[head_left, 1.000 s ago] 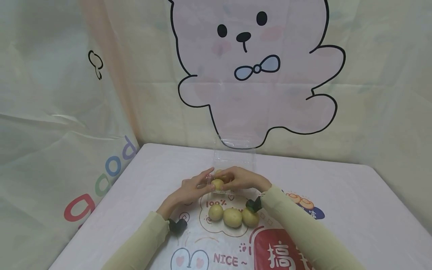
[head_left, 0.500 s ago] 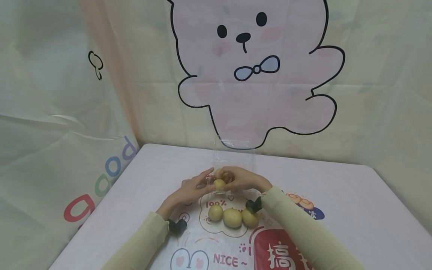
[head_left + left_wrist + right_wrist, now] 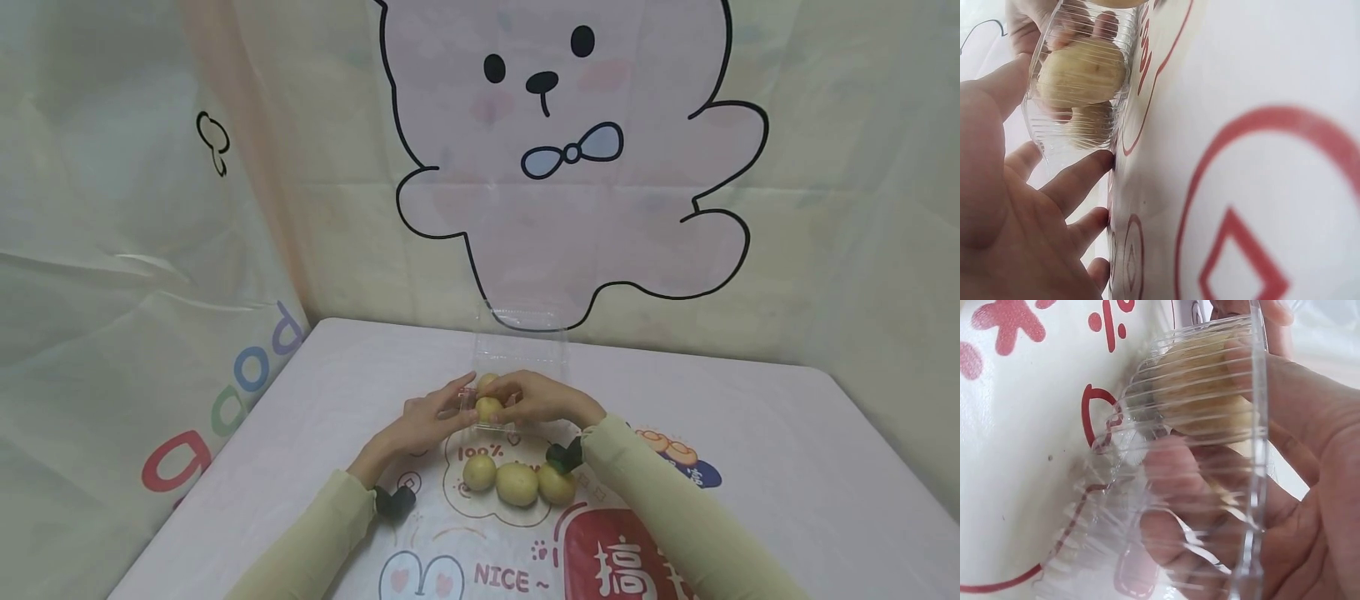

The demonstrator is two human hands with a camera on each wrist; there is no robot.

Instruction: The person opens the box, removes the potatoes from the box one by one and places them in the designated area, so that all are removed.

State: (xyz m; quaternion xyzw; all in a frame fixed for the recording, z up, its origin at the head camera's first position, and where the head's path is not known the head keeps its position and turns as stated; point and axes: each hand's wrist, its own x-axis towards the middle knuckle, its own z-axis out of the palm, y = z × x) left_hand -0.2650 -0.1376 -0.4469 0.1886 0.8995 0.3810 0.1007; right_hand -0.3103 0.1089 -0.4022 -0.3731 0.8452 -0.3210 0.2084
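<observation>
A clear ribbed plastic box (image 3: 1121,37) stands on the table, its raised lid (image 3: 521,350) at the back. Inside, my right hand (image 3: 542,396) grips a yellow potato (image 3: 489,409) between thumb and fingers, near the box's left end. The right wrist view shows this potato (image 3: 1197,381) through the ribbed wall, with fingers curled below it. Behind it in the head view is a second potato (image 3: 487,380), partly hidden by the right fingers. My left hand (image 3: 426,422) stays at the box's left end, fingers spread and fairly straight, thumb at the rim (image 3: 1030,81).
In front of the box, three potatoes lie in a row on the printed tablecloth: one on the left (image 3: 479,472), one in the middle (image 3: 517,484) and one on the right (image 3: 557,485). Black wrist cameras (image 3: 395,503) sit on both wrists. A bear-print curtain (image 3: 637,208) hangs behind the table.
The potato in my right hand has shifted slightly to the right inside the box, and the right fingers have moved a little. The left hand and the front potatoes stay in place.
</observation>
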